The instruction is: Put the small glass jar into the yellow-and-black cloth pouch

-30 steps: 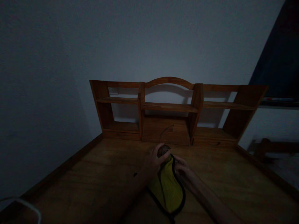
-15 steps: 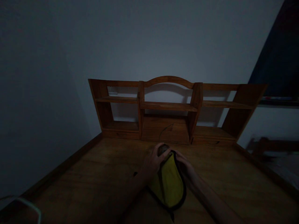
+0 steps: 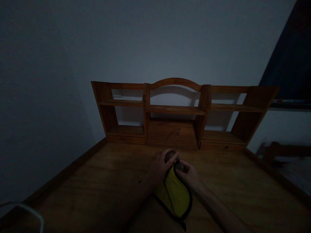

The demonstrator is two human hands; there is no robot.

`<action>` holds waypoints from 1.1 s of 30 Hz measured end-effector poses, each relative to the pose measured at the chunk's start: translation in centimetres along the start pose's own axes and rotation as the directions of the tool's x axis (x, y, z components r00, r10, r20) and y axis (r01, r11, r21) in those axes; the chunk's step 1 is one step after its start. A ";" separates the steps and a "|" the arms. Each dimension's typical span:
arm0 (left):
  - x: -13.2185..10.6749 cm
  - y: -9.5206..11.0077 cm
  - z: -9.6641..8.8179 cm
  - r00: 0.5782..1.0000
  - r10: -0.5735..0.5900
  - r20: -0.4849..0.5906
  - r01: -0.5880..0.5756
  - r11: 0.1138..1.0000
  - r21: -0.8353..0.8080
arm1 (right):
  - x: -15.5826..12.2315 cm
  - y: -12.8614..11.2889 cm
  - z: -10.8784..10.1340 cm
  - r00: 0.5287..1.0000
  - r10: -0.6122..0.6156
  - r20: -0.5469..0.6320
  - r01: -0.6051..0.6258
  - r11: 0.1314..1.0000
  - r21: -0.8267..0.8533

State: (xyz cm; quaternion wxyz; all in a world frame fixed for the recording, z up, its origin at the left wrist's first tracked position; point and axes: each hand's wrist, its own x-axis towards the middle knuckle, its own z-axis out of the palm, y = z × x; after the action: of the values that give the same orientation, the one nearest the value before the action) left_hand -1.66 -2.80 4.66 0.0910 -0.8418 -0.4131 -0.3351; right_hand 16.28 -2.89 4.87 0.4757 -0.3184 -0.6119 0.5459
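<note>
In dim light both my hands meet over a wooden desk (image 3: 102,181). My left hand (image 3: 160,168) is closed around a small round dark object (image 3: 170,156) that I cannot make out. My right hand (image 3: 188,173) is closed on the top edge of a yellow cloth with a dark border (image 3: 176,195). The cloth hangs down between my forearms toward the desk's near side.
A wooden hutch with shelves and an arched top (image 3: 175,113) stands at the back of the desk against a pale wall. A raised rim (image 3: 60,176) runs along the desk's left edge. A white cable (image 3: 29,212) lies at the bottom left. More wooden furniture (image 3: 279,152) shows at the right.
My right hand has moved up over the cloth's top edge, closer to my left hand. The cloth has bunched and narrowed a little. The left hand stays on the round object.
</note>
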 end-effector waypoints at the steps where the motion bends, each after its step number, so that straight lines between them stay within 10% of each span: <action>1: 0.0 0.0 0.1 1.000 -0.016 0.001 0.016 1.000 -0.024 | -0.1 -0.1 0.0 1.000 -0.011 -0.010 0.011 0.999 -0.044; 7: 0.0 -0.7 1.1 0.996 -0.062 -0.068 0.046 0.977 -0.208 | -1.1 -0.3 0.4 0.978 -0.207 -0.002 0.187 0.887 -0.422; 11: 0.5 -1.4 1.8 0.989 -0.072 -0.132 0.031 0.956 -0.291 | -1.1 0.4 -0.8 0.837 -0.503 0.217 0.494 0.523 -0.695; 17: 0.9 -1.7 1.5 0.996 -0.007 -0.089 -0.025 0.935 -0.353 | -0.5 0.4 -3.0 0.725 -0.534 0.435 0.590 0.156 -0.792; 33: 0.4 -1.4 1.7 0.982 -0.062 -0.179 0.010 0.960 -0.280 | 0.0 -0.9 -3.0 0.718 -0.447 0.534 0.643 0.131 -0.755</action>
State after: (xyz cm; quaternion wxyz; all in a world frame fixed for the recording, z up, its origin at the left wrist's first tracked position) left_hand -1.74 -0.95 3.46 0.0042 -0.8036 -0.3671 -0.4685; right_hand 19.18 -2.03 5.58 0.3250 -0.2267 -0.9152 -0.0736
